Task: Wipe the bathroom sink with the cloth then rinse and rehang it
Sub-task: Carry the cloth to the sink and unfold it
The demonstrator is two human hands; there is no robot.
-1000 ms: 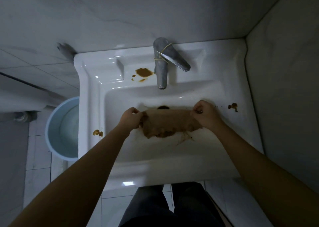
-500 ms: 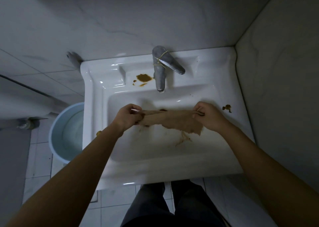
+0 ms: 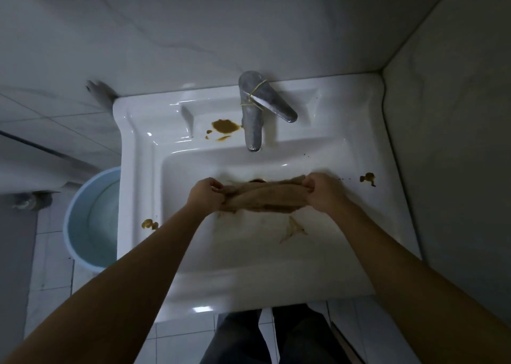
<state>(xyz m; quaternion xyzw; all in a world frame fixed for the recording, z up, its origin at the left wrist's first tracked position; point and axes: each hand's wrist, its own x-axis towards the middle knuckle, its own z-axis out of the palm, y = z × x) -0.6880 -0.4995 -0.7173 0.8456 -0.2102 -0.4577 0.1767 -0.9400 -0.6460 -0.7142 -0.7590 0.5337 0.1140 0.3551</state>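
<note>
Two hands, left hand [image 3: 206, 195], right hand [image 3: 323, 193], fingers clamped on one cloth [image 3: 265, 199], one sink [image 3: 359, 148], one faucet [image 3: 253, 114].

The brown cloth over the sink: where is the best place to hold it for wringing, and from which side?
Grip the brown cloth at its two bunched ends, left hand and right hand coming from opposite sides; it lies rolled lengthwise across the white sink.

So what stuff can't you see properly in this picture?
All in the head view:
- Drain: mostly hidden behind the cloth stretched between the left hand and right hand.
- Bucket: its right side is hidden by the sink.
- Grey fitting on the wall: too dark and blurred to name.
- Where the cloth hangs: out of frame.
</note>
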